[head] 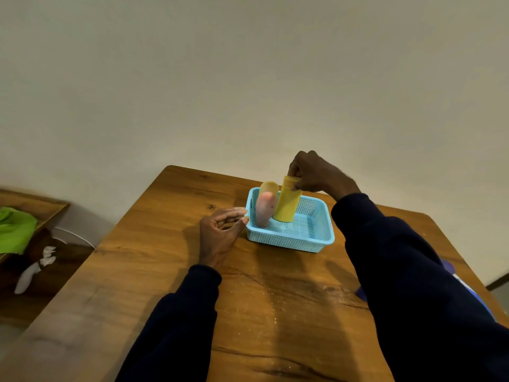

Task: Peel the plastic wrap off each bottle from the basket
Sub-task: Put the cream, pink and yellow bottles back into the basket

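A light blue mesh basket (311, 238) sits on the wooden table toward its far side. A yellow bottle (287, 205) stands upright inside it, and my right hand (316, 176) grips its top with the fingers closed around the cap end. Left of it in the basket stands a pink bottle (265, 209), with a tan bottle (271, 186) just behind it. My left hand (220, 230) rests open on the table, its thumb and fingertips touching the basket's left rim. Plastic wrap on the bottles is too blurred to make out.
The wooden table (248, 299) runs toward me; its left edge slants down at the left. A blue and white object (468, 288) lies at the right edge, partly behind my sleeve. Lower left, off the table, are a green cloth (16, 230) and white scraps (35, 266).
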